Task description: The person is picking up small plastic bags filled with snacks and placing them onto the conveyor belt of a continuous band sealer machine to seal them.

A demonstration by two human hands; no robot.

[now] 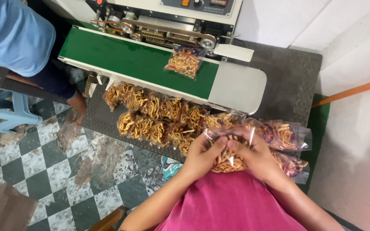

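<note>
Pretty cramped in front: the rows of filled snack bags (155, 115) pack the mat between the lap and the conveyor belt (120, 60), and more bags (285, 137) crowd the right side. The belt's green surface is mostly open, just one bag (184, 63) riding under the sealer head (168, 32). Another person (18, 38) blocks the far left end.

1. Band sealing machine with a green conveyor belt (125, 60) and a white metal frame, on a dark grey textured platform (292, 77).
2. Clear sealed bag of orange fried snack sticks (184, 63) on the belt, near its right end, under the sealing head.
3. Two rows of filled snack bags (155, 117) along the platform's front edge.
4. Person in a light blue shirt (16, 36) at top left.
5. Green-and-white checkered floor (43, 162).
6. Orange stick (350, 91) at right.
</note>
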